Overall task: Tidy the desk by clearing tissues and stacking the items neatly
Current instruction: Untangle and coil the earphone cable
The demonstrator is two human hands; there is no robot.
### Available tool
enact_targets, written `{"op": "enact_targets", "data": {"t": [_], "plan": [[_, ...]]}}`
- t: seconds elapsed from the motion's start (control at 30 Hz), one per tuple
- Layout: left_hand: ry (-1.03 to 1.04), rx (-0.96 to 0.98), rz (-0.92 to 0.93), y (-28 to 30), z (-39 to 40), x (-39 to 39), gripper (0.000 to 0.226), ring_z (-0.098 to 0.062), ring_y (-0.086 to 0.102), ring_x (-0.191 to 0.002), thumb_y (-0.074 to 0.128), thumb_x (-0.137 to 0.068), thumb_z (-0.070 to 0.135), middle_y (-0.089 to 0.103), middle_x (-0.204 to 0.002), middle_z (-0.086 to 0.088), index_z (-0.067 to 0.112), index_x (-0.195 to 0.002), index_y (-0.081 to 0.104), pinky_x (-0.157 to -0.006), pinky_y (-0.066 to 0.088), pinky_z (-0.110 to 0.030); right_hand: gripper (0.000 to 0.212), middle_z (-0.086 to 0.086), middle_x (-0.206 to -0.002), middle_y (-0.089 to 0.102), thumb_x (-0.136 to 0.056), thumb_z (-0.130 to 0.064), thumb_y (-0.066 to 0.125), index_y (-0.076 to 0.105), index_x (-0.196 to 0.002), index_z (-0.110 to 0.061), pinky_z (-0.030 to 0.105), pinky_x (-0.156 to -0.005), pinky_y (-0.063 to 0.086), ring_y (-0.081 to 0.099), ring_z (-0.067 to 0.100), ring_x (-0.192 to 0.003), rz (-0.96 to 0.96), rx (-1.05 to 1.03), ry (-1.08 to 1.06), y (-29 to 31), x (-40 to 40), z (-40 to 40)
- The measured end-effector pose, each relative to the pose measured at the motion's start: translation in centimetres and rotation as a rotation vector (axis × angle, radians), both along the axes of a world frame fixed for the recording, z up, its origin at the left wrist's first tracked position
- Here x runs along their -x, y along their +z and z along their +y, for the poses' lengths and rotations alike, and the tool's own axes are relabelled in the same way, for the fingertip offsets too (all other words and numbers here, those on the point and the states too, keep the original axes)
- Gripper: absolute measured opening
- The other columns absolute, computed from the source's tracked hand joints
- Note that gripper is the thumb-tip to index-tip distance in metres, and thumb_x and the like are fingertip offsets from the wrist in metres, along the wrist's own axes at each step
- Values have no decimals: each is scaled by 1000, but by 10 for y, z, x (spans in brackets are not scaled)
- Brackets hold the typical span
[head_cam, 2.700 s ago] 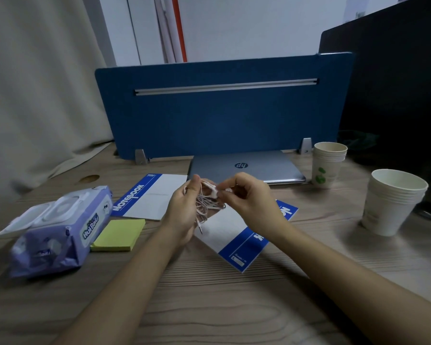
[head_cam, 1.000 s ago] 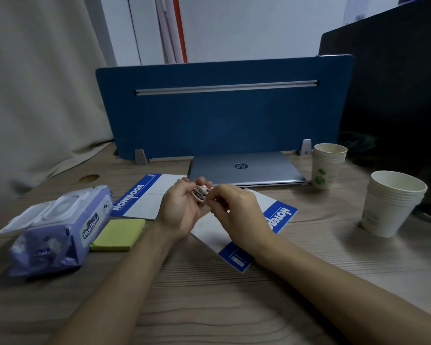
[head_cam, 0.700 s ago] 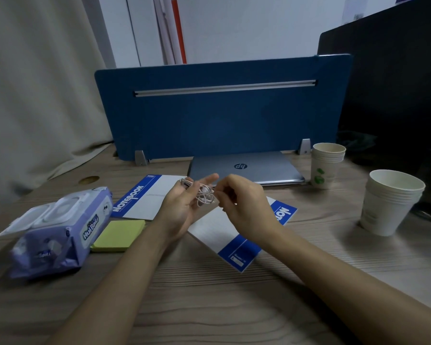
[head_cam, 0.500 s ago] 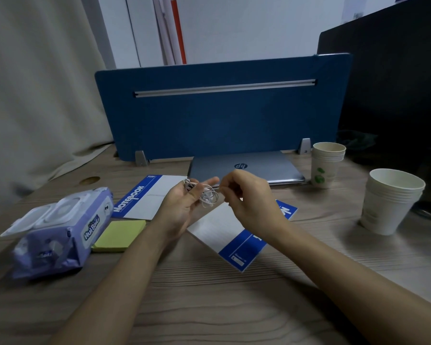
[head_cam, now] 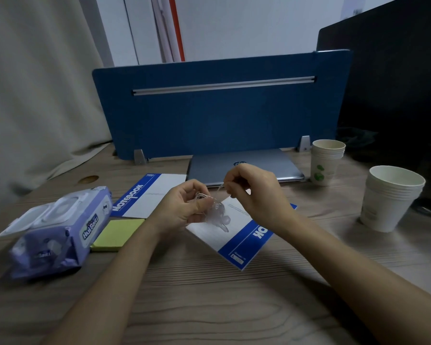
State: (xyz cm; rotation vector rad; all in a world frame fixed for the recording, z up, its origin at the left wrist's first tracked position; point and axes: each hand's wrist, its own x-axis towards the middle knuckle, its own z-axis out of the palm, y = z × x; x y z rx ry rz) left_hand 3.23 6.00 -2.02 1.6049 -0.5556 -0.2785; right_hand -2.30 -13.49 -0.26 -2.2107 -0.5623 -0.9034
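My left hand (head_cam: 184, 210) grips a bundle of white earphone cable (head_cam: 215, 210) above the desk's middle, the earbuds dangling blurred below it. My right hand (head_cam: 254, 192) pinches a strand of the same cable and holds it up to the right. Two blue-and-white notebooks lie under the hands: one notebook (head_cam: 149, 195) flat at the left, another notebook (head_cam: 244, 235) turned askew at the right. A yellow sticky-note pad (head_cam: 116, 234) sits beside a purple wet-wipe pack (head_cam: 60, 232) with its lid flipped open.
A shut grey laptop (head_cam: 259, 165) lies against the blue divider panel (head_cam: 222, 108). A stack of paper cups (head_cam: 327, 161) stands right of the laptop, and a bigger stack of white cups (head_cam: 390, 197) stands at the far right. A curtain hangs at the left.
My right hand has lifted up and to the right, drawing a strand out of the bundle. The bundle hangs lower from my left hand, earbuds now dangling.
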Motion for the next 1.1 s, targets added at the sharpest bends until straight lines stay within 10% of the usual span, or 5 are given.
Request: {"op": "enact_targets", "data": {"t": [0.33, 0.77, 1.1], "plan": [[-72, 162, 63, 4, 4, 3, 7, -17, 71, -76, 74, -73, 23, 74, -86, -5, 24, -80, 75, -65, 58, -27, 6, -1, -78, 69, -84, 1, 68, 66, -84, -5, 21, -68, 54, 63, 10, -71, -33, -99, -25, -1, -2, -5], [91, 696, 283, -1, -11, -4, 21, -12, 73, -83, 73, -68, 15, 76, -87, -5, 9, -86, 66, -65, 57, -17, 15, 8, -69, 70, -86, -4, 66, 58, -76, -11, 29, -59, 59, 71, 19, -63, 389, -409, 144, -17, -8, 15], [638, 190, -237, -8, -19, -2, 16, -2, 69, -66, 77, -82, 31, 72, -70, 8, 18, -85, 69, -56, 51, -11, 10, 6, -65, 69, -84, 3, 64, 63, -77, -4, 24, -58, 55, 68, 16, -58, 589, -798, 301, -25, -4, 36]]}}
